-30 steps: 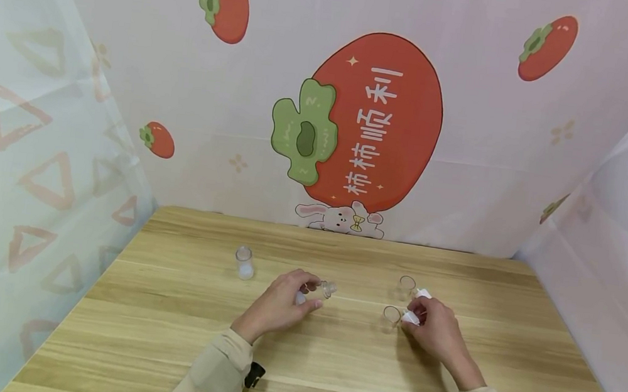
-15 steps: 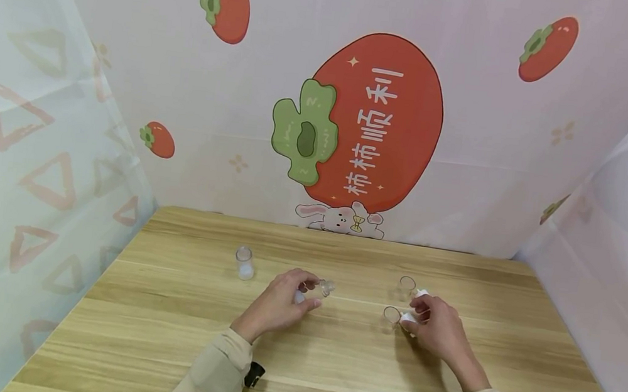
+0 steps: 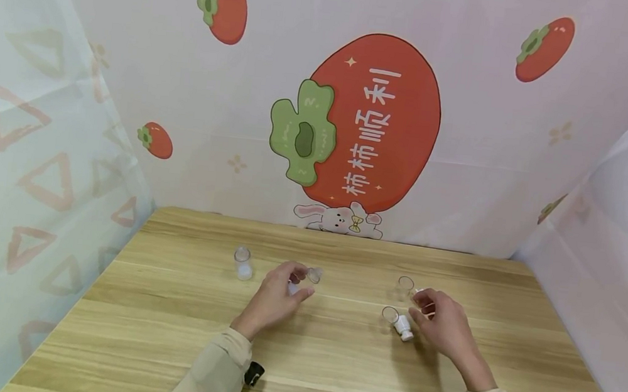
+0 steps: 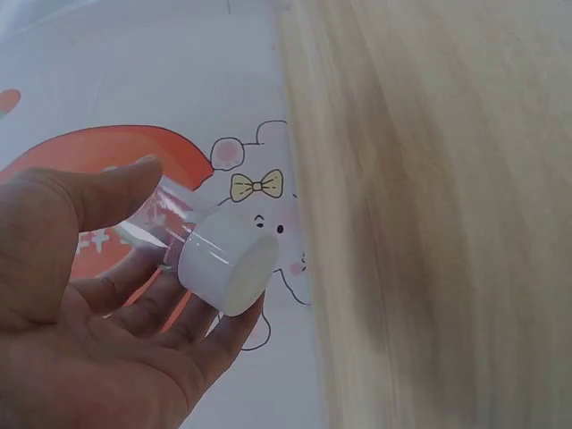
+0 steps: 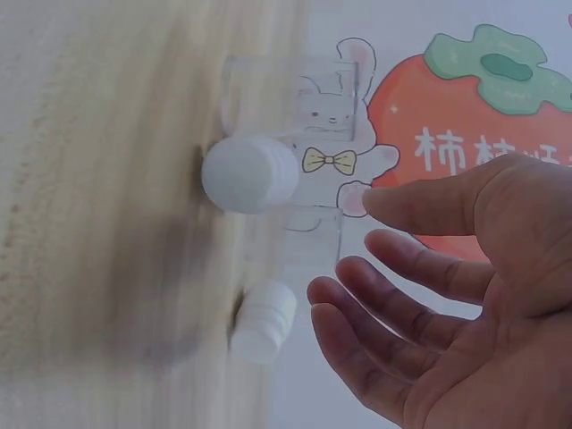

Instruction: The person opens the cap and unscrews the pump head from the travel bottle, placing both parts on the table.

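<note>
My left hand (image 3: 276, 296) holds a small clear jar (image 3: 314, 275) with a white end piece (image 4: 228, 262), raised over the table. In the left wrist view, thumb and fingers lie around its clear part. My right hand (image 3: 446, 322) has loosely bent, parted fingers with nothing between them. Just left of it, a small white bottle-shaped piece (image 3: 403, 328) lies on the table. Another white piece (image 5: 264, 322) is partly hidden behind the fingers in the head view. Beside these pieces stand two clear open cups, the nearer (image 3: 390, 317) and the farther (image 3: 406, 285).
A clear jar with a white lower part (image 3: 243, 263) stands on the wooden table (image 3: 303, 371), left of my left hand. A printed cloth backdrop (image 3: 480, 123) rises behind the table's far edge, with cloth on both sides.
My left hand has shifted slightly left with the jar. My right fingers have come off the nearer white piece, which now lies in plain sight beside the near cup.
</note>
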Demonstrator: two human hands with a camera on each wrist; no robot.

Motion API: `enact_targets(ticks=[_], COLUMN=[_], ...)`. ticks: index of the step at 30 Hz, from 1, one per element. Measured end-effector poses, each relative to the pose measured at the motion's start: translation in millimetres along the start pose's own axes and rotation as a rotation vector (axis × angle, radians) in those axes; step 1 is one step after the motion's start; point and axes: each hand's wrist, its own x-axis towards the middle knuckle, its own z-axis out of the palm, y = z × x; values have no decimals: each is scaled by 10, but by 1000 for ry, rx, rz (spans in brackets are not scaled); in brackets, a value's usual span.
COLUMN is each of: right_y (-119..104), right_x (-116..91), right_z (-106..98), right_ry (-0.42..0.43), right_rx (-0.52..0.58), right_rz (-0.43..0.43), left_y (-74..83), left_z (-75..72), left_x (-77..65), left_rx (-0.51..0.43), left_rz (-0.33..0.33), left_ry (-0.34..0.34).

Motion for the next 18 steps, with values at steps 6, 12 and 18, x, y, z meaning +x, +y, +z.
enact_targets(ticks=[6,12,18], right_y=[-54,-102,-144], right_x=[-9,-7,4], right_z=[-19,-20,-16], right_ry=[17,32,47], right_rx=[5,10,14], right_rz=[-15,-32,-45], left_y=[-91,-161,-204], left_z=[19,17,9], left_x=[26,48,74], left_rx=[-92,-180,-215], left_rz=[-31,-88,-160], left_ry=[81,128,178])
